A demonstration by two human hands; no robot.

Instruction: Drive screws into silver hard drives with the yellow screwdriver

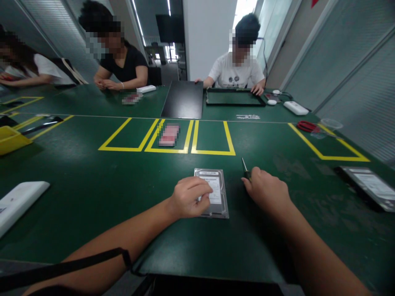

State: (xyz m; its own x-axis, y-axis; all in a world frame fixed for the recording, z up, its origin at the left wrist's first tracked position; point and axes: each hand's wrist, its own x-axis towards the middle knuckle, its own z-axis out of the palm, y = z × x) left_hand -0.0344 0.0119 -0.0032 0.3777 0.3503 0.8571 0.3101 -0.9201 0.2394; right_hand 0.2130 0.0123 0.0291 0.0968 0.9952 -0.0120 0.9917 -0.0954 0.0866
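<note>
A silver hard drive (220,209) with a white label lies flat on the green table in front of me. Over its left part is my left hand (190,197), thumb and fingers drawn together in a pinch. Whatever they hold, if anything, is too small to make out. To the right of the drive, my right hand (268,186) is closed around the dark handle of a screwdriver (244,164). Its thin metal shaft points forward and slightly left, apart from the drive. Most of the handle is hidden by my fingers.
Another hard drive (373,183) lies at the right. A white box-shaped device (21,201) is at the left, near a yellow bin (12,139). Yellow tape outlines (212,152) mark the table; a blurred pink object (169,135) lies within one. Several people sit opposite, one touching a black frame (236,104).
</note>
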